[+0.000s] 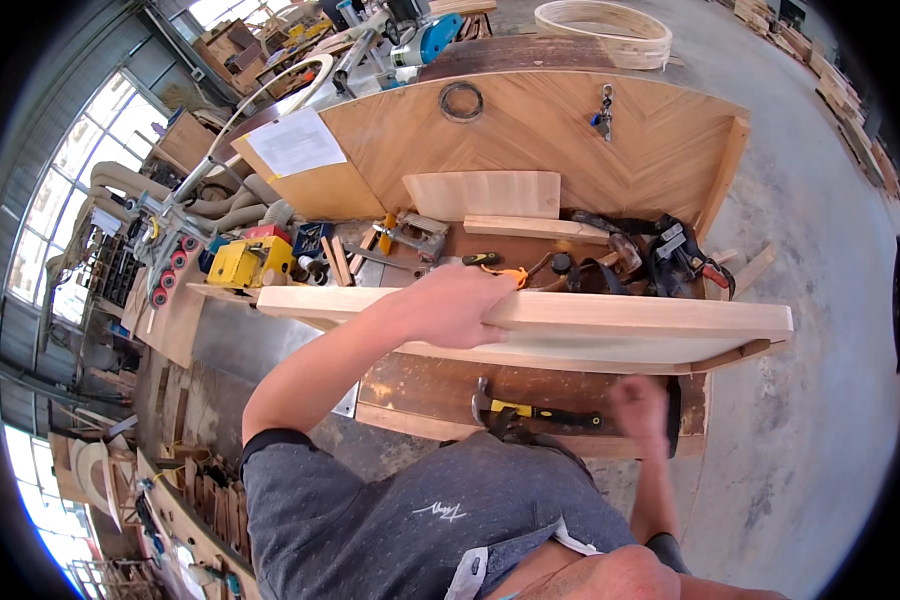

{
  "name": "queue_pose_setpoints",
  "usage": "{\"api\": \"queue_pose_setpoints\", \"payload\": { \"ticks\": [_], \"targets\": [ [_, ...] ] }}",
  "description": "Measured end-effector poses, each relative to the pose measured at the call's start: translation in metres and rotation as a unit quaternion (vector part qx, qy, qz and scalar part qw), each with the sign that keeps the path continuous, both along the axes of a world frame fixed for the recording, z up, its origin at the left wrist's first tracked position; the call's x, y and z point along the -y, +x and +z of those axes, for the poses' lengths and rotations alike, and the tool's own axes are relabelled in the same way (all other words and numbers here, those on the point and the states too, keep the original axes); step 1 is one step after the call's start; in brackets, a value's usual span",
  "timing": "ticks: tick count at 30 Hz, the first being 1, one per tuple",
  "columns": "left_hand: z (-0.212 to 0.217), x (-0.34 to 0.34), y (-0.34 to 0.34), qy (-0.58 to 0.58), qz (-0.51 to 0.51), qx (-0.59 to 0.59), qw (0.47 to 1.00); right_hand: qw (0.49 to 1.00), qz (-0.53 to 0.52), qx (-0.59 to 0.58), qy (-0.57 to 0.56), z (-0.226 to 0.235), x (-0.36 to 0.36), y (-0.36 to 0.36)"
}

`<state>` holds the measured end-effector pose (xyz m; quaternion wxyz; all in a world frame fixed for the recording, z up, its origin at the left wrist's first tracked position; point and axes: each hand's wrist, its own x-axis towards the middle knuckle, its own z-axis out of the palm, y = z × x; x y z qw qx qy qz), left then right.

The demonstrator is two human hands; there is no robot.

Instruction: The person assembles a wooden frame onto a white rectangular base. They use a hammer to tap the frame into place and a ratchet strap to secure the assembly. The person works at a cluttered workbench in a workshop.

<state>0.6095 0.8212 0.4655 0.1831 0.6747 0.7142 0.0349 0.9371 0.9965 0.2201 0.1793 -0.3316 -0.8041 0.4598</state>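
My left hand (455,303) is closed over the upper edge of a long, pale wooden frame (650,315), which stands on edge across the bench. Its fingertips curl down onto the near face. My right hand (638,408) is smeared by motion on the near side of the frame, so I cannot make out its fingers. Just left of it, a claw hammer (535,411) with a black and yellow handle lies on the brown bench top (420,385). Beyond the frame, close to my left fingers, is a small orange-handled tool (513,275), partly hidden.
Behind the frame lie a staple gun (420,237), a black tool belt (685,255) and loose wood strips. A tall veneered board (530,125) closes the bench's far side. A yellow machine (245,262) stands at left. Hoses (220,205) and a clamp rack are further left.
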Motion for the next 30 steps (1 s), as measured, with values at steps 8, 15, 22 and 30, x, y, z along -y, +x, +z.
{"api": "queue_pose_setpoints", "payload": {
  "ticks": [8, 15, 22, 30],
  "targets": [
    [0.008, 0.001, 0.007, -0.047, 0.009, 0.003, 0.999, 0.902, 0.283, 0.265, 0.188, -0.131, 0.089, -0.048],
    [0.009, -0.02, 0.014, -0.067, 0.034, -0.046, 0.996, 0.882, 0.334, 0.332, 0.031, -0.125, 0.069, -0.051],
    [0.008, -0.026, 0.026, -0.028, 0.055, -0.007, 0.998, 0.964, 0.157, 0.195, -0.091, -0.064, 0.053, 0.073],
    [0.016, -0.028, 0.033, -0.051, 0.067, -0.008, 0.996, 0.968, -0.152, 0.105, -0.169, -0.062, 0.049, 0.138]
  ]
}}
